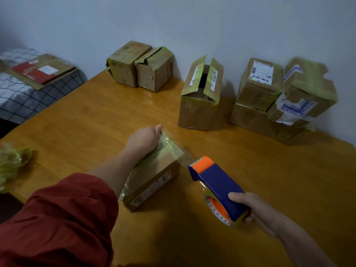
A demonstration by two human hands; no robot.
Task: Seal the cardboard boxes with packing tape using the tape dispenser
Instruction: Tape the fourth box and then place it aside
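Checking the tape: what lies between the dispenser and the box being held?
A strip of clear tape runs from the box to the dispenser, head view.

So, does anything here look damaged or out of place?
The tall middle box stands with its top flaps open. The smaller box at the back left has a crushed, torn top. A crumpled wad of tape lies at the left edge of the table.

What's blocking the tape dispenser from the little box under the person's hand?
Nothing visible. Between the blue and orange tape dispenser and the small brown cardboard box, only a strip of clear tape spans the gap over the wooden table. The right hand grips the dispenser.
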